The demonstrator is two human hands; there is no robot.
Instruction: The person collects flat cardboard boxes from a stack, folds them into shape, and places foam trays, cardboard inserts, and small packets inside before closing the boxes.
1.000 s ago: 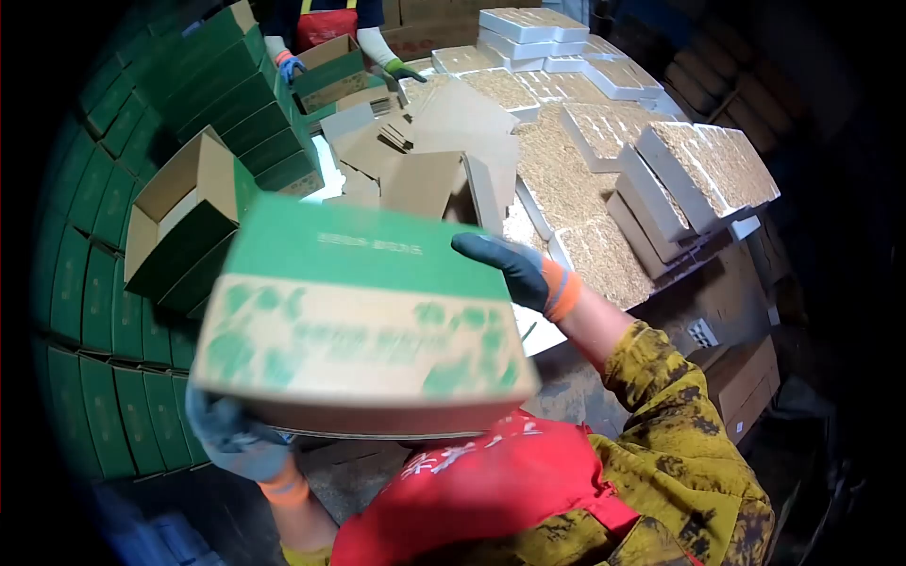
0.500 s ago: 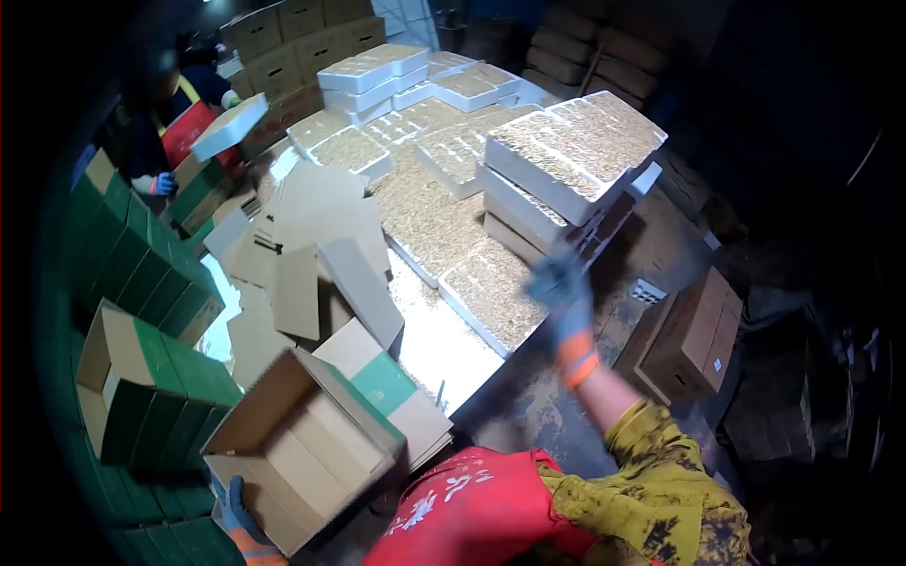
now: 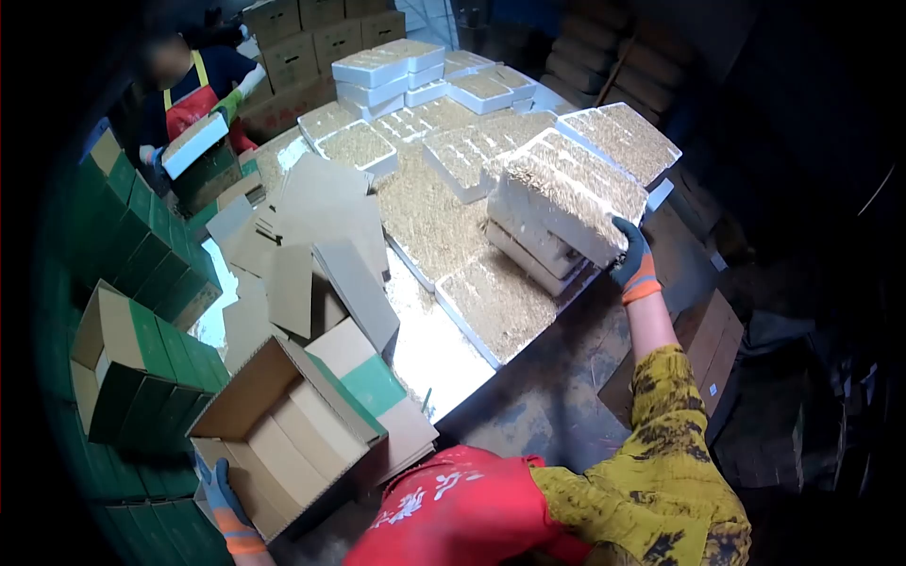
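Note:
My left hand (image 3: 223, 495), in a grey-blue and orange glove, grips the lower left edge of an open cardboard box (image 3: 300, 443). The box is tilted, its inside facing up with nothing in it. My right hand (image 3: 632, 258), gloved alike, holds the near right corner of a white foam box (image 3: 540, 209) topped with brown, grainy, chip-like material. This foam box tilts toward me above other stacked foam boxes (image 3: 528, 259). Part of my right hand's grip is hidden behind the corner.
Filled foam boxes (image 3: 500, 302) cover much of the table. Flat cardboard pieces (image 3: 321, 208) lie in the middle. Green cartons (image 3: 142, 368) line the left. A co-worker (image 3: 193, 99) in a red apron handles another foam box (image 3: 195, 146). A brown carton (image 3: 703, 344) stands at right.
My right hand has moved up and right onto the foam box, which is now tilted and shifted off its stack. The co-worker's foam box has lowered toward a carton. My left hand still holds the cardboard box.

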